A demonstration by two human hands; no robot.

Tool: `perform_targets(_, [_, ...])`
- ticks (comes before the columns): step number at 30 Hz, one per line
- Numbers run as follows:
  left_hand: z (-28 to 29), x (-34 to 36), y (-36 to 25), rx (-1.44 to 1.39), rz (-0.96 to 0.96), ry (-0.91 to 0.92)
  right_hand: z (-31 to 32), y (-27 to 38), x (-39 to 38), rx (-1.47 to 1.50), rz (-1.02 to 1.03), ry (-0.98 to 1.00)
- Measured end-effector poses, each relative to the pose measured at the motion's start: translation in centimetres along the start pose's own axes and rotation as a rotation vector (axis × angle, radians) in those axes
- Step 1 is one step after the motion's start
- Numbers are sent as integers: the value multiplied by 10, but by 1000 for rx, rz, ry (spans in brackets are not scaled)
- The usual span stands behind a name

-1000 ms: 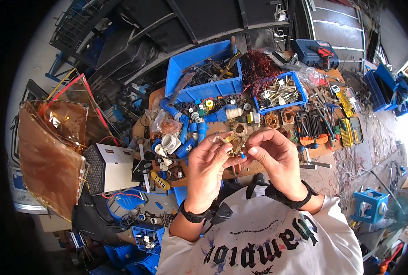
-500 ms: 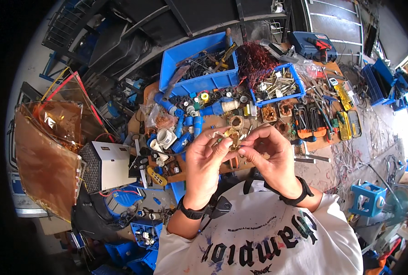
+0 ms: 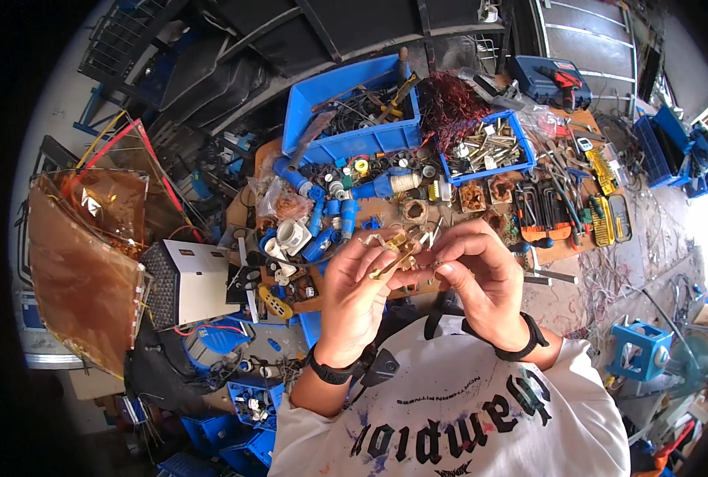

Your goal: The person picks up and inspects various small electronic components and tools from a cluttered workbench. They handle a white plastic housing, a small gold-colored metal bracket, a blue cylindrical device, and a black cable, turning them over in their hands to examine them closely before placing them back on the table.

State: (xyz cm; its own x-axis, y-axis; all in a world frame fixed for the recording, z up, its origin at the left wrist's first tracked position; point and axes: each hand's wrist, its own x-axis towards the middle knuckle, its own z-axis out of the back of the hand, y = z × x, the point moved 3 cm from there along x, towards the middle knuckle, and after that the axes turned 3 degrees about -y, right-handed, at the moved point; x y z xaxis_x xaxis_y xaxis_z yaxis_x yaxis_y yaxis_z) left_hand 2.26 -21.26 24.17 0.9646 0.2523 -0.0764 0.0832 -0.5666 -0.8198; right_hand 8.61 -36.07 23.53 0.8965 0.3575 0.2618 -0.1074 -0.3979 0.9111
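Observation:
Over the near edge of the workbench, my left hand point(image 3: 354, 282) is closed around a shiny brass-coloured metal part point(image 3: 400, 248). The part has a blocky, angled shape; its exact kind is not clear. Close beside it on the right is my right hand point(image 3: 485, 278), with thumb and forefinger pinched together at a tiny thing too small to make out. The fingers of both hands partly cover what they hold. Beyond the hands, a rusty square block with a round hole point(image 3: 413, 210) lies on the bench.
A large blue bin point(image 3: 354, 143) of tools stands at the back, beside a shallow blue tray point(image 3: 489, 169) of metal pieces. Blue and white pipe fittings point(image 3: 293, 236) crowd the left. Hex keys point(image 3: 541, 211) and a red drill point(image 3: 564, 83) lie to the right.
My hands have drawn apart slightly, the right one moving a little to the right. The brass-coloured part has turned in my left hand and shows more of itself.

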Motion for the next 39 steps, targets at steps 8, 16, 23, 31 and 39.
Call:
perform_targets(8, [-9,-3,4,-279,147,108,4,9,-6,-66,22,34])
perform_targets(16, [-18,-7,5,-58,2,58,6,17,-9,-153,125,49])
perform_targets(23, [-19,-9,3,42,-63,85,7,17,-13,-99,55,29])
perform_targets(31, [-21,-13,3,284,-240,43,4,15,-17,49,-100,-4])
perform_targets(39, [-19,-16,3,221,-207,10,3,8,-20,143,-116,9])
